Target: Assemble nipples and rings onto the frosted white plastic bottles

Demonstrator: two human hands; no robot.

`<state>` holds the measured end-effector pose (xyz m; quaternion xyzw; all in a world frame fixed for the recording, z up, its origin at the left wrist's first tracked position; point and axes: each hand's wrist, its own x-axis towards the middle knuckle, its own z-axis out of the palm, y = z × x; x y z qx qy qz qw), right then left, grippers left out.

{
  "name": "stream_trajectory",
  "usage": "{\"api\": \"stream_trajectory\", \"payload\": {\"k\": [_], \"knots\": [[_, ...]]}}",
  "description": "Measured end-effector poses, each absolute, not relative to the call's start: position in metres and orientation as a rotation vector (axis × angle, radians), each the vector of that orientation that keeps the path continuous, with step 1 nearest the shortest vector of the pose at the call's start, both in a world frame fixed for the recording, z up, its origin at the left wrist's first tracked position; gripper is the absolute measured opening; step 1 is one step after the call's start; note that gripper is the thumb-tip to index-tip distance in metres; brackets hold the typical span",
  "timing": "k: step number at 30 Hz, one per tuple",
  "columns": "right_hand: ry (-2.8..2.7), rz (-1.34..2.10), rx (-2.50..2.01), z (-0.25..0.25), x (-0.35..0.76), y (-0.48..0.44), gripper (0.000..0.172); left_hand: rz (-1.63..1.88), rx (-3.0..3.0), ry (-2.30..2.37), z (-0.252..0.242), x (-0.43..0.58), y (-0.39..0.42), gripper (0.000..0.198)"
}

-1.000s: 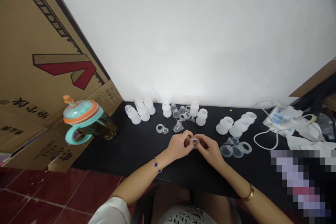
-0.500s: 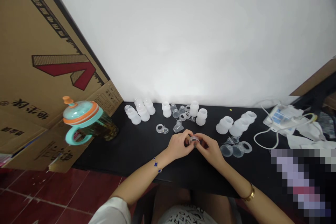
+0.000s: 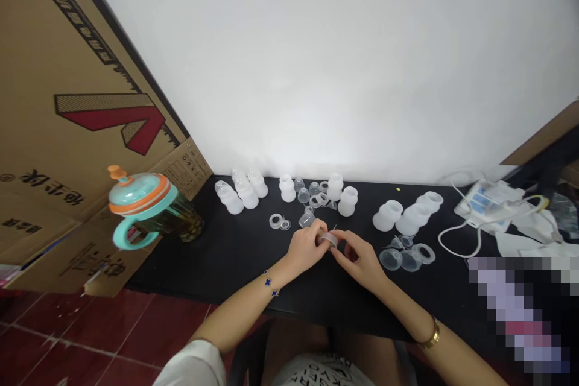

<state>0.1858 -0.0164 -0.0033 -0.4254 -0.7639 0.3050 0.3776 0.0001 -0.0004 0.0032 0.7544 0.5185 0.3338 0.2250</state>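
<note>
Over the black table, my left hand point(image 3: 307, 248) grips a translucent bottle collar ring point(image 3: 329, 240) between thumb and fingers. The thumb and forefinger of my right hand point(image 3: 362, 259) pinch the ring's right edge; a thin tip pokes up beside it, too small to name. Just beyond my left hand lies a clear bottle cap point(image 3: 306, 218), partly covered by the fingers. To its left rest a loose collar ring point(image 3: 275, 221) and a small nipple part point(image 3: 284, 224). Clear nipples point(image 3: 303, 195) and more rings point(image 3: 322, 199) lie behind, among white baby bottles point(image 3: 348, 201).
Capped baby bottles point(image 3: 230, 200) stand at the back left, open bottles point(image 3: 388, 216) at the right with clear caps point(image 3: 391, 260) before them. A large drink jug point(image 3: 142, 199) stands left by a cardboard box point(image 3: 104, 132). A white cable point(image 3: 456, 244) and device point(image 3: 482, 202) lie far right.
The collar ring has tilted and shifted slightly left within my fingers. My right hand's fingers have moved to its right edge and opened a little wider.
</note>
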Motion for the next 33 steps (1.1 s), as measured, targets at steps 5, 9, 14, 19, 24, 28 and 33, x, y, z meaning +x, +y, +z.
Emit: {"api": "stream_trajectory", "payload": {"k": [5, 9, 14, 19, 24, 28, 33], "knots": [[-2.02, 0.77, -1.024, -0.0026, 0.1865, -0.018, 0.034, 0.938, 2.036, 1.455, 0.0031, -0.0011, 0.0001, 0.011], [-2.049, 0.801, -1.013, -0.0021, 0.1878, -0.0185, 0.036, 0.939, 2.008, 1.445, 0.0044, -0.0012, 0.0005, 0.009], [-2.065, 0.798, -1.027, -0.0015, 0.1879, -0.0187, 0.034, 0.947, 1.986, 1.437, 0.0038, -0.0016, 0.0015, 0.011], [-2.064, 0.778, -1.015, -0.0017, 0.1872, -0.0189, 0.034, 0.933, 1.971, 1.457, 0.0024, -0.0021, 0.0021, 0.01], [-2.081, 0.749, -1.019, -0.0005, 0.1863, -0.0195, 0.037, 0.922, 1.983, 1.46, 0.0003, -0.0027, 0.0029, 0.009], [-2.083, 0.752, -1.026, 0.0015, 0.1861, -0.0204, 0.036, 0.944, 1.993, 1.457, -0.0019, -0.0036, 0.0043, 0.008], [-1.9, 0.863, -1.092, 0.0009, 0.185, -0.0195, 0.038, 0.986, 1.954, 1.441, -0.0003, -0.0048, 0.0064, 0.011]]}}
